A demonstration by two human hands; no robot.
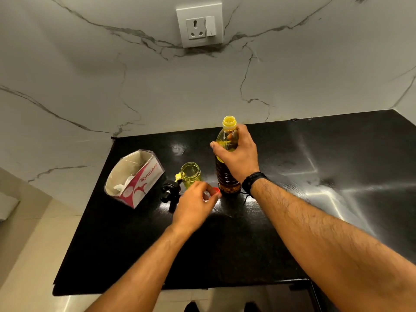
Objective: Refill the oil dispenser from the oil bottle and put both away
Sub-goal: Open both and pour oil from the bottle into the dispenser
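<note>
The oil bottle (227, 174) stands upright on the black counter (225, 244), its yellow neck open at the top. My right hand (237, 154) grips its upper body. To its left stands the small glass oil dispenser (191, 173), open at the mouth, with yellow oil inside. The dispenser's black spout lid (169, 194) lies on the counter further left. My left hand (194, 206) hovers in front of the dispenser and pinches a small red bottle cap (215, 190) at its fingertips.
An opened pink and white tissue box (135, 179) lies at the counter's left end. A marble wall with a power socket (199, 23) rises behind. The counter's front edge is near my body, and its left edge drops to a pale floor.
</note>
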